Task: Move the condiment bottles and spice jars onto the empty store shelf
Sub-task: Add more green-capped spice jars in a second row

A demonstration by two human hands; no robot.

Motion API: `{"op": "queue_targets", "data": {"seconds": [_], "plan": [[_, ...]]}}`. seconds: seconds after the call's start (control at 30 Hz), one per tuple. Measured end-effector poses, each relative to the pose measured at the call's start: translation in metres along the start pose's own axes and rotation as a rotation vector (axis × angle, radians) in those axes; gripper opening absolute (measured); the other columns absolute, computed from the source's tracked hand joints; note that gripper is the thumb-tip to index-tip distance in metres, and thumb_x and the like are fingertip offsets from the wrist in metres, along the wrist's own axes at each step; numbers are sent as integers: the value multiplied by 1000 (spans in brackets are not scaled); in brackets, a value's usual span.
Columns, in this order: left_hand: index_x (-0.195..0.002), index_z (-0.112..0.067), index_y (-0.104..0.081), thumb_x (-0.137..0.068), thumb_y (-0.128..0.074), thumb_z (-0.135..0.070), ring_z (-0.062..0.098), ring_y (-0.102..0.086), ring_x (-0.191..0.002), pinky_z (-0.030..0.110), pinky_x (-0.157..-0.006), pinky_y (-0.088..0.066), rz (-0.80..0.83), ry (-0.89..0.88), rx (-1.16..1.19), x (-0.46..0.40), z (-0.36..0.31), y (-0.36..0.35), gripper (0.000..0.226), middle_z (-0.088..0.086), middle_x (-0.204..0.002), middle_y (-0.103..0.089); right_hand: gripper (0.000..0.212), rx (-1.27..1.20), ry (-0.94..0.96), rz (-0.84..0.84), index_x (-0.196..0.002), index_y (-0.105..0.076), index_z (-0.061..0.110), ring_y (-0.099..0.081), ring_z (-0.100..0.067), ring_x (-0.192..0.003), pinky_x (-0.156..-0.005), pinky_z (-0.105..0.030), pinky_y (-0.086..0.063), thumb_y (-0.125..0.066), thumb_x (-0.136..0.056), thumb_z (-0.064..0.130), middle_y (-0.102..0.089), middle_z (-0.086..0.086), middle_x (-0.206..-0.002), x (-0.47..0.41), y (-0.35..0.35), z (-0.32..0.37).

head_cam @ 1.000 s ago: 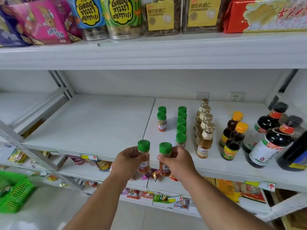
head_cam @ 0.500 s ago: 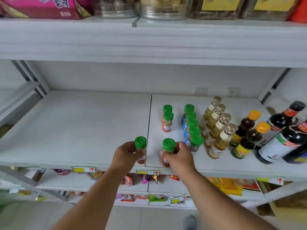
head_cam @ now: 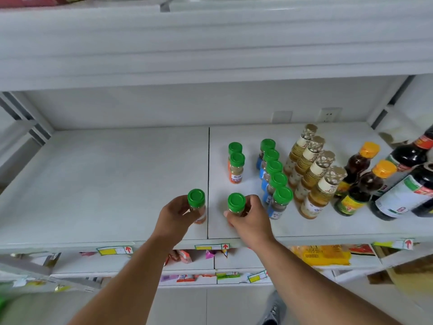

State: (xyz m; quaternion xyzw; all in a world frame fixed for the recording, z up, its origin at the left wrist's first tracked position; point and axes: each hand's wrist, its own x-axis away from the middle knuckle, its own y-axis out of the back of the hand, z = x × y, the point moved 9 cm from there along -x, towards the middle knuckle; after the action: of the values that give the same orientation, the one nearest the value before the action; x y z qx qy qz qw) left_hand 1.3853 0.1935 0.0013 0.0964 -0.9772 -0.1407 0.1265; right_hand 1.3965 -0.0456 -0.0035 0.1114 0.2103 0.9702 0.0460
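At lower centre of the frame, above the shelf (head_cam: 105, 184), the left hand (head_cam: 174, 218) grips one jar (head_cam: 197, 206) and the right hand (head_cam: 249, 220) grips another jar (head_cam: 236, 205).

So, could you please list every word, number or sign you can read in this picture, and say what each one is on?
"15%": on the yellow packet on the shelf below, only roughly legible.
Red upward arrows, no words: on the yellow-and-white price tags along the white shelf edge.
Labels on the green-capped spice jars, the amber oil bottles and the dark sauce bottles: printed, but too small and blurred to read.
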Motion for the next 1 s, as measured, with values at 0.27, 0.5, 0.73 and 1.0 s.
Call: {"op": "queue_targets", "data": {"seconds": [0.27,0.5,0.73,1.0], "plan": [[-134,-23,-65,-85,-83,-8,0,-63,-122,26,-105,-47,122,-5,63,15,15,-8,55,-16,-127,-71,61,12,-2,62,-122,-50,35,-60,-8,-112,-100,-30,-48,-87,-73,34,-61,18,-117,16,4,-23],[-98,-20,-68,-102,-59,-31,21,-73,-82,22,-70,-58,-252,8,-8,81,32,-1,15,-2,-86,-75,53,-5,-66,86,-142,-48,21,-52,-11,-134,-110,-30,-42,-70,-94,30,-54,3,-148,39,16,-44],[-154,-24,-44,-110,-40,-36,3,-42,-138,18,-108,-31,187,-38,-86,64,4,-88,46,-15,-146,-48,51,-11,-56,154,-157,-38,24,-41,-13,-144,-105,-18,-26,-42,-108,39,-43,5,-158,37,15,-23],[-135,-31,-60,-101,-44,-10,18,-62,-100,29,-89,-45,275,-49,-79,47,2,-112,43,-8,-115,-69,38,-54,-82,195,-143,-53,31,-52,-12,-120,-110,-40,-46,-41,-108,22,-59,5,-136,37,10,-23]]}}
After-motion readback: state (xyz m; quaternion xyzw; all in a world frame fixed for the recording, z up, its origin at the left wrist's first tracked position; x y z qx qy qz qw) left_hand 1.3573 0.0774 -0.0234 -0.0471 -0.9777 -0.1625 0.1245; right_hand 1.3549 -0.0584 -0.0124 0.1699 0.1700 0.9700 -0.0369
